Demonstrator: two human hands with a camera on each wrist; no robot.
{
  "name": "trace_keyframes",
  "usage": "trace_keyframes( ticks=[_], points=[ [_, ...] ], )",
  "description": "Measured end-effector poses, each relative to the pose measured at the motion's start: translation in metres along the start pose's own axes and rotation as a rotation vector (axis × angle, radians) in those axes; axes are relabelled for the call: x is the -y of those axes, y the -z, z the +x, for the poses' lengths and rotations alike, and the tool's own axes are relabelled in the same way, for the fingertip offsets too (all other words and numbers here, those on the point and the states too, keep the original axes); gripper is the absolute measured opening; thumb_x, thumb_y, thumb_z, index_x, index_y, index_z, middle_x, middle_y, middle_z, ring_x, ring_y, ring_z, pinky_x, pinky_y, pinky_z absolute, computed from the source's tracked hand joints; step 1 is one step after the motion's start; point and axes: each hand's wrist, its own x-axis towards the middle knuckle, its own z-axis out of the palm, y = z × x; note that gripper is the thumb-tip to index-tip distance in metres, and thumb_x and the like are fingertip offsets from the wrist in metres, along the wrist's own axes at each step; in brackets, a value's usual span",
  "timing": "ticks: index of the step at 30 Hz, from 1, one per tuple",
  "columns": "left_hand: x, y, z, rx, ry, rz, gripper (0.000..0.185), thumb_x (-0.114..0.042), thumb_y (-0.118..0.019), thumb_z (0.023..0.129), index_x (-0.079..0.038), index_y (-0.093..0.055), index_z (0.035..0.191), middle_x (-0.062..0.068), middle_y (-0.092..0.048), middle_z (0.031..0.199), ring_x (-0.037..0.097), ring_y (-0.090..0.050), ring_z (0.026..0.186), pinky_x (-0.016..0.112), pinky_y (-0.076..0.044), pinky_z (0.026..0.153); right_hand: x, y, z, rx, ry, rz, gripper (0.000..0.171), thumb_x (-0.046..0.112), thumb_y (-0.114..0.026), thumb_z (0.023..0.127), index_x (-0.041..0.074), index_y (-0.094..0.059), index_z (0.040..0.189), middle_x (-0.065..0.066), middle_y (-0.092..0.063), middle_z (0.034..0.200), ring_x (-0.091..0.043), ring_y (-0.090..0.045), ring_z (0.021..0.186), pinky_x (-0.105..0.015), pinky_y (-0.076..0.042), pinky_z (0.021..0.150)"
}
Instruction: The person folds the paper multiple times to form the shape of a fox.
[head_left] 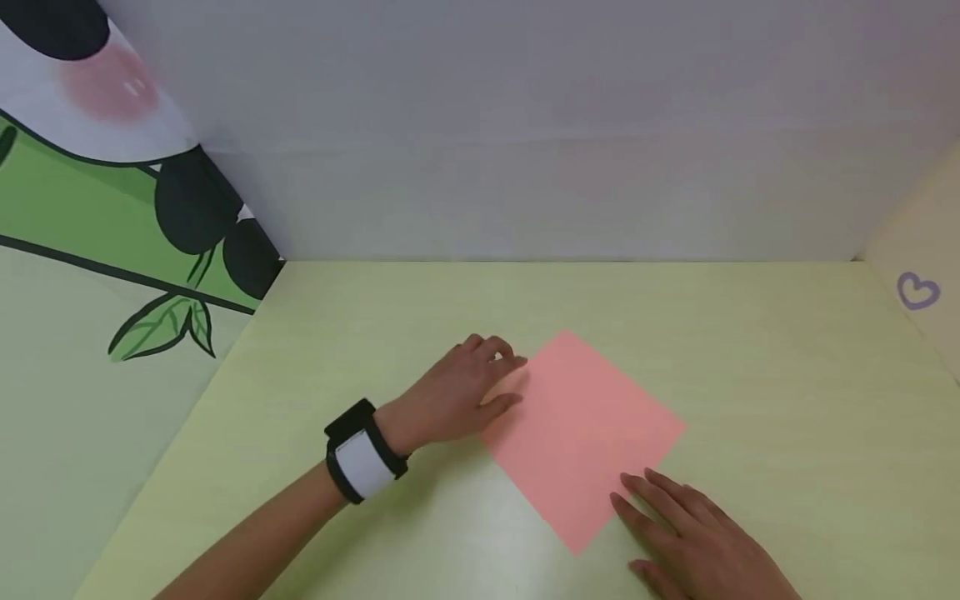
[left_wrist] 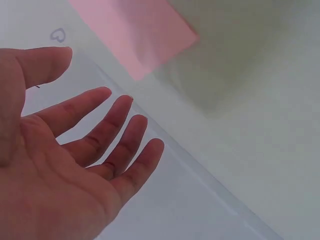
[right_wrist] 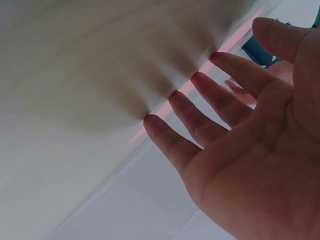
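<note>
Head view shows us a square sheet of pink paper [head_left: 581,437] lying flat on the pale yellow-green table [head_left: 787,400], turned so that its corners point away from us and toward us like a diamond. Our left hand [head_left: 461,387] rests at the sheet's left corner, fingers loosely bent, with the fingertips [head_left: 510,362] over the paper's edge; whether they press it or only touch it we cannot tell. Our right hand [head_left: 693,533] lies near the lower right edge, fingers nearly straight and spread, their tips just beside or barely on the paper. Neither hand has hold of anything.

The left wrist camera confirms a relaxed, spread palm [left_wrist: 65,165] with nothing in it and the pink sheet beyond the fingers. The right wrist camera shows the right palm [right_wrist: 250,150] also spread, its fingertips [right_wrist: 155,125] meeting the pink edge against the table.

As for progress, we judge the work to be at its very start: the paper looks unfolded, with no crease, lifted corner or doubled layer that we can make out. All that seems done is laying the sheet down and bringing both hands to it; any folding or lifting is not yet begun. A black and white wrist band [head_left: 363,454] sits on the left forearm, and a panda and bamboo panel [head_left: 112,208] stands to the left
</note>
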Motion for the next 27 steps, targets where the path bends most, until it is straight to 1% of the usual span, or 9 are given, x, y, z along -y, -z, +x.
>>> trace_keyframes(
  ticks=[3, 6, 9, 12, 16, 21, 27],
  points=[
    [0.014, -0.001, 0.028, 0.05, 0.032, -0.008, 0.041, -0.026, -0.068, 0.1, -0.008, -0.065, 0.137, 0.009, -0.06, 0.125, 0.027, -0.054, 0.102, 0.037, -0.048, 0.085, 0.0, -0.001, -0.002, 0.002, 0.0, -0.013, 0.063, 0.054, -0.025, 0.11, 0.014, -0.067, 0.135, -0.004, -0.06, 0.142, -0.027, -0.05, 0.131, -0.021, -0.002, 0.123],
    [0.022, -0.004, 0.051, 0.114, 0.051, -0.045, 0.044, -0.026, -0.067, 0.101, -0.008, -0.062, 0.14, 0.01, -0.059, 0.127, 0.028, -0.053, 0.102, 0.038, -0.048, 0.086, -0.001, -0.001, -0.003, 0.023, -0.001, -0.028, 0.062, 0.056, -0.027, 0.109, 0.016, -0.067, 0.135, -0.003, -0.059, 0.143, -0.027, -0.05, 0.131, -0.021, 0.0, 0.122],
    [0.025, -0.009, 0.07, 0.169, 0.057, -0.068, 0.048, -0.028, -0.065, 0.102, -0.009, -0.057, 0.145, 0.012, -0.057, 0.13, 0.029, -0.051, 0.105, 0.039, -0.047, 0.09, -0.001, 0.001, -0.003, 0.038, -0.002, -0.039, 0.061, 0.057, -0.029, 0.109, 0.017, -0.066, 0.136, -0.003, -0.058, 0.143, -0.027, -0.05, 0.132, -0.021, 0.0, 0.122],
    [0.027, -0.013, 0.083, 0.203, 0.045, -0.055, 0.051, -0.029, -0.064, 0.103, -0.01, -0.053, 0.149, 0.014, -0.055, 0.131, 0.03, -0.05, 0.107, 0.038, -0.047, 0.092, -0.002, 0.003, -0.002, 0.032, 0.0, -0.051, 0.061, 0.055, -0.027, 0.109, 0.016, -0.065, 0.137, -0.004, -0.058, 0.144, -0.027, -0.05, 0.133, -0.022, 0.0, 0.123],
    [0.027, -0.018, 0.09, 0.203, 0.036, -0.035, 0.05, -0.028, -0.064, 0.103, -0.012, -0.053, 0.149, 0.016, -0.052, 0.129, 0.031, -0.049, 0.104, 0.038, -0.047, 0.089, -0.002, 0.003, -0.001, 0.019, 0.006, -0.052, 0.061, 0.053, -0.026, 0.11, 0.015, -0.065, 0.137, -0.004, -0.058, 0.145, -0.027, -0.05, 0.134, -0.024, -0.002, 0.124],
    [0.027, -0.02, 0.093, 0.185, 0.007, -0.003, 0.046, -0.027, -0.066, 0.102, -0.015, -0.057, 0.146, 0.016, -0.051, 0.127, 0.031, -0.048, 0.1, 0.038, -0.047, 0.085, -0.002, 0.004, -0.001, 0.019, -0.005, -0.035, 0.058, 0.052, -0.031, 0.11, 0.015, -0.064, 0.139, -0.004, -0.057, 0.146, -0.027, -0.05, 0.134, -0.025, -0.004, 0.124],
    [0.027, -0.024, 0.095, 0.178, -0.008, 0.03, 0.045, -0.029, -0.067, 0.101, -0.018, -0.06, 0.144, 0.015, -0.051, 0.129, 0.03, -0.049, 0.1, 0.039, -0.047, 0.084, -0.004, 0.003, -0.002, 0.002, -0.004, -0.021, 0.06, 0.05, -0.026, 0.111, 0.013, -0.065, 0.137, -0.005, -0.058, 0.145, -0.028, -0.052, 0.132, -0.025, -0.006, 0.123]
  ],
)
